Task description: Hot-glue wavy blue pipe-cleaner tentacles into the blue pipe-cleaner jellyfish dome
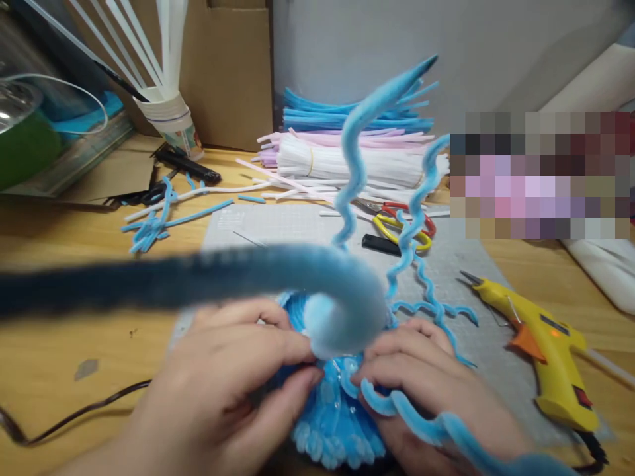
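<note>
A blue pipe-cleaner craft piece (340,430) sits between my two hands, with shiny fringe-like lower edges. My left hand (238,370) grips its left side, thumb and index finger pinched near the middle. From the right, my right hand (426,373) closes on the other side, with its fingertips partly hidden. Wavy blue pipe-cleaner strands (353,152) rise from the piece and spread to the right. One thick strand (278,274) curls close to the camera, blurred, and covers the centre of the piece. Another wavy strand (436,426) crosses over my right hand.
A grey cutting mat (278,225) lies underneath. A yellow glue gun (550,357) rests on the right. Scissors (404,228) and bundles of pipe cleaners (317,155) are behind. Blue scraps (149,228) and a cup of white sticks (171,119) stand left. A cable (74,420) crosses the wooden table.
</note>
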A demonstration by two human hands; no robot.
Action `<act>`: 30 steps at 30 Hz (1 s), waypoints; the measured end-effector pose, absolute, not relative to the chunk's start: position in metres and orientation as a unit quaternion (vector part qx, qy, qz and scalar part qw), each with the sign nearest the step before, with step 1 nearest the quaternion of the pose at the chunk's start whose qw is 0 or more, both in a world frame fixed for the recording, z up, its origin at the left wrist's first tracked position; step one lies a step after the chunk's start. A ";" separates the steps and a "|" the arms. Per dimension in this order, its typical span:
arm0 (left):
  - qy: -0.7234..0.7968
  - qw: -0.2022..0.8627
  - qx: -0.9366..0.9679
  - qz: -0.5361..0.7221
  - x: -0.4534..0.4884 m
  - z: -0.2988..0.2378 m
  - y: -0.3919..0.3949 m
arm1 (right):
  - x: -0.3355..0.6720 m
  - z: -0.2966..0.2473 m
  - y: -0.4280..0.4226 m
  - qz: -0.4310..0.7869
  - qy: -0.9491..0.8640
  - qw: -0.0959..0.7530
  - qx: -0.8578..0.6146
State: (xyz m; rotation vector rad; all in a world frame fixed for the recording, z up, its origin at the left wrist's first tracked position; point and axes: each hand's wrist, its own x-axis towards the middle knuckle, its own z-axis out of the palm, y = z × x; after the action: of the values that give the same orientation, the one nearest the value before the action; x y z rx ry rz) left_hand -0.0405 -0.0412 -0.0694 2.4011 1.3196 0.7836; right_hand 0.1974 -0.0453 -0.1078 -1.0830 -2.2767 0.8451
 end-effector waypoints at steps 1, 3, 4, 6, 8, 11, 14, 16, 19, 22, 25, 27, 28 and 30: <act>0.462 0.146 0.829 0.279 -0.041 -0.070 -0.041 | 0.197 -0.108 -0.046 0.306 -0.832 0.238 -0.396; 0.466 0.144 0.826 0.281 -0.042 -0.072 -0.041 | 0.196 -0.110 -0.046 0.301 -0.829 0.246 -0.403; 0.470 0.141 0.826 0.278 -0.042 -0.073 -0.042 | 0.195 -0.111 -0.047 0.298 -0.827 0.256 -0.403; 0.484 0.139 0.820 0.271 -0.043 -0.075 -0.045 | 0.193 -0.113 -0.047 0.292 -0.823 0.279 -0.400; 0.505 0.144 0.807 0.269 -0.043 -0.077 -0.049 | 0.192 -0.116 -0.047 0.289 -0.822 0.292 -0.394; 0.532 0.152 0.788 0.270 -0.042 -0.077 -0.053 | 0.191 -0.119 -0.047 0.291 -0.818 0.295 -0.398; 0.536 0.154 0.790 0.255 -0.045 -0.077 -0.051 | 0.191 -0.121 -0.048 0.289 -0.815 0.305 -0.399; 0.519 0.152 0.802 0.252 -0.049 -0.078 -0.048 | 0.191 -0.122 -0.049 0.289 -0.816 0.307 -0.396; 0.495 0.142 0.817 0.260 -0.052 -0.080 -0.045 | 0.191 -0.121 -0.048 0.292 -0.815 0.308 -0.393; 0.484 0.136 0.824 0.261 -0.053 -0.081 -0.044 | 0.191 -0.116 -0.045 0.286 -0.820 0.308 -0.388; 0.473 0.140 0.831 0.256 -0.052 -0.081 -0.044 | 0.190 -0.111 -0.043 0.276 -0.828 0.295 -0.388; 0.477 0.146 0.828 0.256 -0.053 -0.081 -0.045 | 0.189 -0.110 -0.044 0.278 -0.822 0.302 -0.394; 0.484 0.147 0.824 0.257 -0.053 -0.081 -0.046 | 0.189 -0.111 -0.045 0.281 -0.816 0.311 -0.397; 0.495 0.144 0.815 0.264 -0.054 -0.080 -0.046 | 0.188 -0.114 -0.046 0.287 -0.809 0.319 -0.402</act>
State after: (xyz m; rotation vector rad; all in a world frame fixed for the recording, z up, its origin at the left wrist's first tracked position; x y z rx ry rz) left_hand -0.0542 -0.0464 -0.0805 2.3489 1.4280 0.7600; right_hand 0.1883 -0.0464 -0.1141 -1.0564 -2.1277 0.7552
